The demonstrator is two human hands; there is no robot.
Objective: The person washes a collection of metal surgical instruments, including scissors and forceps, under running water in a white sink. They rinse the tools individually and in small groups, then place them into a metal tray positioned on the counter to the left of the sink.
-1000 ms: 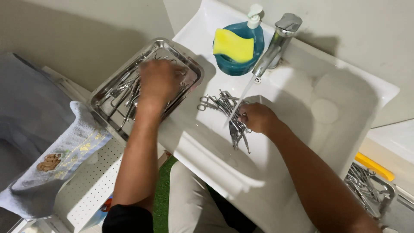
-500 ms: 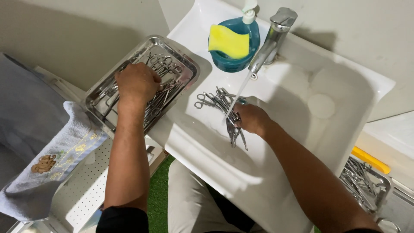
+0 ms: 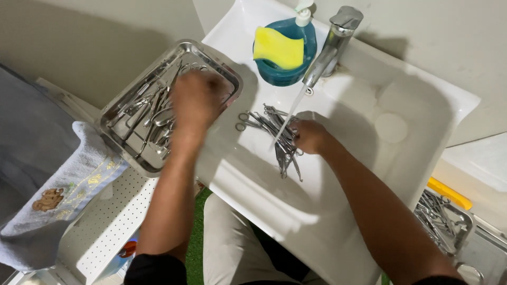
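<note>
Left hand has shifted since half a second ago: it sat over the middle of the steel tray, now it's over the tray's 3 o'clock side near the sink edge, motion-blurred. Can't tell whether its fingers are closed on anything. Right hand is unchanged, fingers clamped around the bundle of steel instruments in the white sink, under the thin water stream from the tap.

Loose instruments fill the tray, which lies at 9 o'clock of the sink, its right rim just beside the sink's rim. Teal soap dish with yellow sponge sits at 12 o'clock of the bundle, close to the tap. Basin floor from 3 to 6 o'clock of the right hand is bare. Grey towel touches the tray's 7 o'clock corner. Second tray of instruments lies at 4 o'clock, beyond the sink's rim, well apart from both hands.
</note>
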